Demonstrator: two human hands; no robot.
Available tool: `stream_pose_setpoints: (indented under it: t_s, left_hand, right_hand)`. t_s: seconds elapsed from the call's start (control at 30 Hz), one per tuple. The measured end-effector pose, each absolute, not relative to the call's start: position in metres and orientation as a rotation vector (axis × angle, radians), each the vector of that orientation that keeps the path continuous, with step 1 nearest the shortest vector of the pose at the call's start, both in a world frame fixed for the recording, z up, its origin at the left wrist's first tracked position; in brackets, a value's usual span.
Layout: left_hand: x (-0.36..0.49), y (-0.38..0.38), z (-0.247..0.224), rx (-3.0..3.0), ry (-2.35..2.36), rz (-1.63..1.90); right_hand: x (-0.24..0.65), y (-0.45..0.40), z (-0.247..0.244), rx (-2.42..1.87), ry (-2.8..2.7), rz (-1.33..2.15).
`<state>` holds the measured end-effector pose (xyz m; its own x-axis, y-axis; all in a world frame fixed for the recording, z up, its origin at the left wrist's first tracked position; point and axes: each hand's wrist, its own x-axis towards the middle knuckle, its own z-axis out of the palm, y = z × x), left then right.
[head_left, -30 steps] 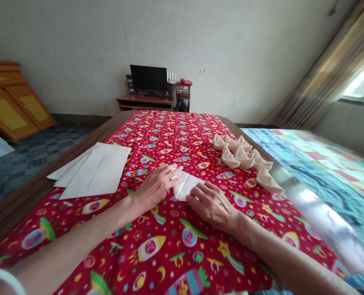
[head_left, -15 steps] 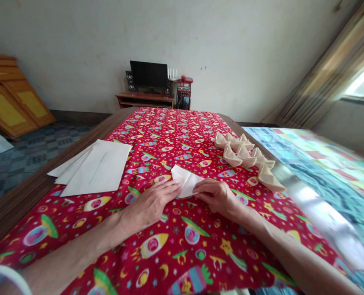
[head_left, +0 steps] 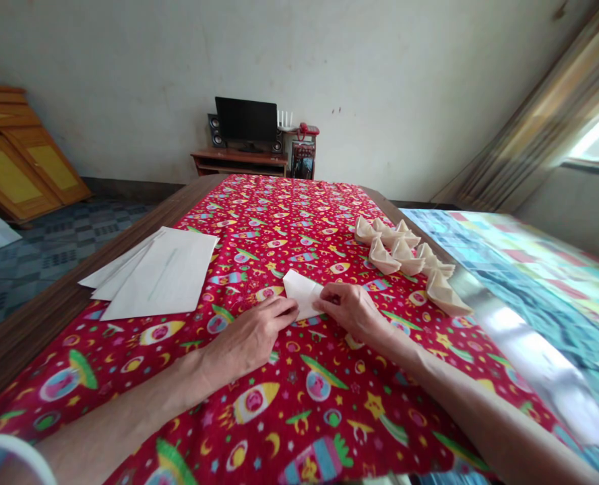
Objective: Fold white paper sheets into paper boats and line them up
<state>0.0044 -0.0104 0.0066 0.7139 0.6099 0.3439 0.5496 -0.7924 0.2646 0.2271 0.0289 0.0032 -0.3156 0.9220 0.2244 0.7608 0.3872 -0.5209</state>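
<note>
Head view, Paper (head_left: 300,288): a small white folded piece, flat on the red cloth (head_left: 259,438) between both hands, in front of the person.
Left hand (head_left: 261,329): its fingers lay together, tips on the Paper's near left part; the thumb was hidden, so whether it pinched could not be told.
Right hand (head_left: 356,311): its thumb and curled fingers pinched the Paper's right edge.
White ring (head_left: 6,441): it sat on the left forearm, at the lower left corner.
Sheets (head_left: 165,273): they lay fanned to the left, well apart from the Paper; the top one bore a faint greenish line.
Folded shapes (head_left: 405,256): pale and pointed, they stood clustered to the right, beyond the right hand.
Table (head_left: 6,367): its brown wood showed past the cloth's left edge.
Monitor (head_left: 247,120): it stood on a desk (head_left: 241,157) by the far wall.
</note>
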Motion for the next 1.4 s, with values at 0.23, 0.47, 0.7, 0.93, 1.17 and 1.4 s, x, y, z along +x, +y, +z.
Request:
stream_pose_setpoints:
  t_s: [0.23, 0.47, 0.7, 0.93, 1.17, 1.4]
  left_hand:
    - [0.003, -0.009, -0.001, 2.853, 0.985, 0.599]
    - [0.005, -0.012, 0.003, 2.850, 0.969, 0.503]
    - [0.004, -0.010, 0.002, 2.859, 0.907, 0.504]
    - [0.002, -0.009, -0.001, 2.877, 0.867, 0.546]
    - [0.004, -0.011, 0.003, 2.877, 0.897, 0.532]
    - [0.005, -0.013, 0.004, 2.866, 0.921, 0.558]
  right_hand:
    - [0.227, 0.024, 0.006, -1.464, -2.223, 0.324]
    - [0.226, 0.026, 0.006, -1.490, -2.245, 0.313]
    - [0.225, 0.027, 0.006, -1.488, -2.268, 0.272]
    - [0.225, 0.026, 0.002, -1.463, -2.272, 0.198]
    - [0.225, 0.012, 0.005, -1.236, -2.325, -0.282]
    - [0.219, -0.031, 0.004, -0.890, -2.626, -0.211]
